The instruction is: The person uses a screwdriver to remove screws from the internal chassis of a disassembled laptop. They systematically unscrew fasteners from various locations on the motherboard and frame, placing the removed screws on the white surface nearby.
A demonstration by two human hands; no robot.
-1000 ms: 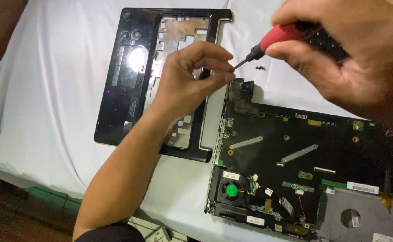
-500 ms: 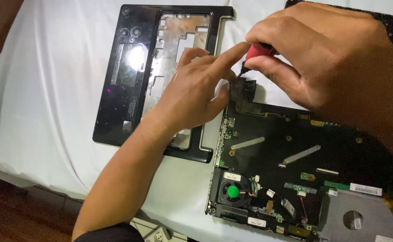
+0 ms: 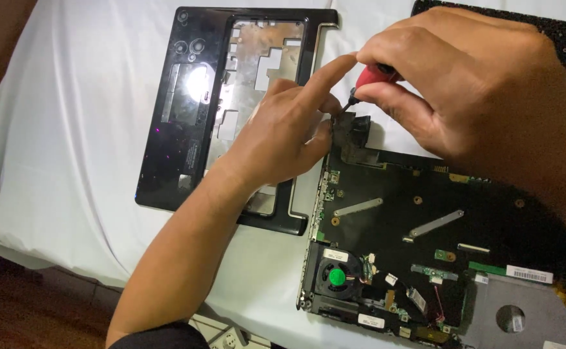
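Bare forearms, no rings; dark sleeve (image 3: 160,336) (left upper arm).

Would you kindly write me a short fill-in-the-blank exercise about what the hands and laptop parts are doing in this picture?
1. The right hand holds a screwdriver with a ____ handle.
2. The left hand rests at the top-left corner of the opened laptop base, its ____ finger stretched toward the screwdriver.
3. The fan in the laptop base has a ____ centre.
4. The black frame lies on a ____ cloth.

Missing words: red; index; green; white
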